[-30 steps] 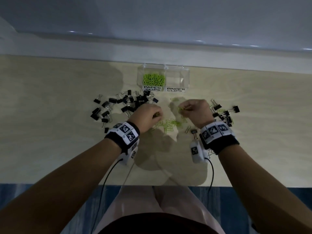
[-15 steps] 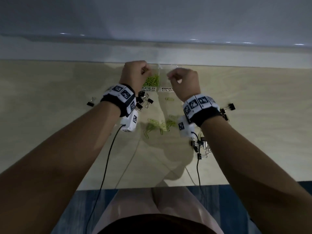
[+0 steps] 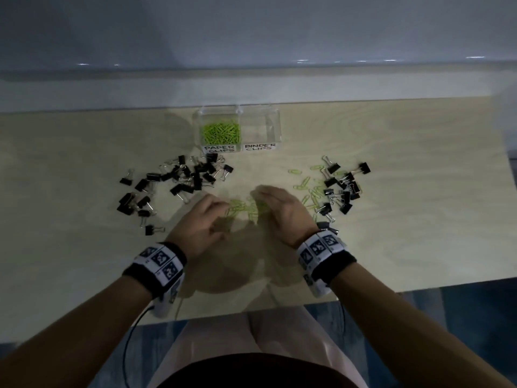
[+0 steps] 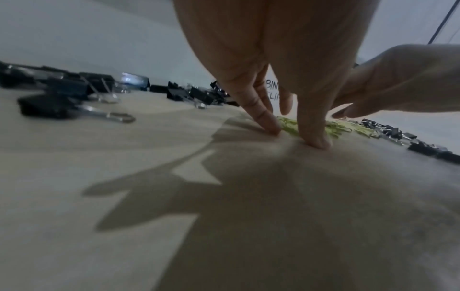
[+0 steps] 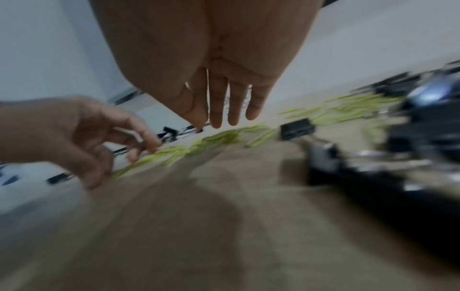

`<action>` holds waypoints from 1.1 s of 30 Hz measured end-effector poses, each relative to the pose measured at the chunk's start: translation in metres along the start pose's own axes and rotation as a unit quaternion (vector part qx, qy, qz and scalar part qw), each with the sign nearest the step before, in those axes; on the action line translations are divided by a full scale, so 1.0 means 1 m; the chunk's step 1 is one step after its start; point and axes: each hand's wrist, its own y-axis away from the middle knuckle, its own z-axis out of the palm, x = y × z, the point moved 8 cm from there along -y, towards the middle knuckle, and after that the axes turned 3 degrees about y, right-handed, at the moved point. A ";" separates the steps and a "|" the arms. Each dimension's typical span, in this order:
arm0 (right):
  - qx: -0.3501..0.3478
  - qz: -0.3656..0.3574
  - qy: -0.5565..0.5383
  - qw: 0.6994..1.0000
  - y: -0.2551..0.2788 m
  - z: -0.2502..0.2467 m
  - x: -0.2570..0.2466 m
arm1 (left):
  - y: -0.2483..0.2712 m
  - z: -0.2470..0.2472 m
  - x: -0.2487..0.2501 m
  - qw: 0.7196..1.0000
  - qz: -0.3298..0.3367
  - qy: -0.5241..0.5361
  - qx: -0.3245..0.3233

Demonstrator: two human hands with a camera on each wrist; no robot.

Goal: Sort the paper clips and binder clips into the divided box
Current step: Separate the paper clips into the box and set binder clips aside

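Note:
A clear divided box (image 3: 275,121) stands at the table's back. Its PAPER CLIPS side holds green paper clips (image 3: 221,133); the BINDER CLIPS side (image 3: 260,126) looks empty. Loose green paper clips (image 3: 243,208) lie mid-table between my hands, and more (image 3: 310,194) lie further right. My left hand (image 3: 216,210) touches the table with its fingertips (image 4: 316,141) right at the green clips (image 4: 288,126), holding nothing. My right hand (image 3: 260,191) hovers just over the clips (image 5: 219,137), fingers (image 5: 216,110) straight and together, holding nothing.
Black binder clips lie in a heap on the left (image 3: 179,183) and a smaller heap on the right (image 3: 341,189), mixed with green clips. The wooden table (image 3: 84,247) ends at a front edge near my wrists. A pale ledge runs behind the box.
Half a second ago both hands were closed fists over the box. Both have come back toward me to the green clips mid-table, and their fingers have opened.

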 end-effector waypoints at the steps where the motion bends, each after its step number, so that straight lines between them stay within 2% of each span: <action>1: 0.023 0.039 -0.004 0.999 0.004 -0.012 0.011 | 0.000 0.000 -0.002 1.000 -0.022 0.008 0.018; 3: 0.061 0.155 0.005 0.986 0.011 -0.033 0.042 | -0.004 -0.002 0.001 0.996 -0.059 0.035 0.050; 4: 0.063 0.191 0.011 0.980 0.013 -0.040 0.052 | -0.008 -0.003 0.005 0.995 -0.064 0.040 0.064; 5: 0.055 0.197 0.018 0.979 0.012 -0.043 0.056 | -0.012 -0.003 0.010 0.994 -0.063 0.037 0.075; 7: 0.007 0.180 0.033 0.983 0.007 -0.039 0.051 | -0.021 0.001 0.017 0.994 -0.068 0.033 0.081; 11: -0.063 0.107 0.063 0.990 0.000 -0.006 0.022 | -0.034 0.015 0.024 0.997 -0.069 0.019 0.038; 15: -0.036 0.054 0.058 0.996 -0.004 0.011 0.007 | -0.043 0.017 0.036 0.996 -0.043 -0.069 0.025; 21: 0.001 0.029 0.042 0.999 -0.010 -0.006 -0.002 | -0.054 0.009 0.044 0.996 -0.039 -0.079 0.033; 24: 0.020 0.048 0.034 0.998 -0.011 -0.015 0.009 | -0.058 0.008 0.047 0.992 -0.026 -0.123 0.011; 28: 0.033 0.146 -0.028 0.988 -0.009 -0.024 0.041 | -0.061 0.009 0.052 0.984 0.001 -0.180 -0.016; 31: 0.052 0.211 -0.094 0.971 -0.016 -0.040 0.046 | -0.061 0.003 0.052 0.986 0.002 -0.163 -0.019; 33: 0.057 0.223 -0.136 0.964 -0.034 -0.050 0.038 | -0.061 -0.001 0.045 0.994 -0.012 -0.106 -0.011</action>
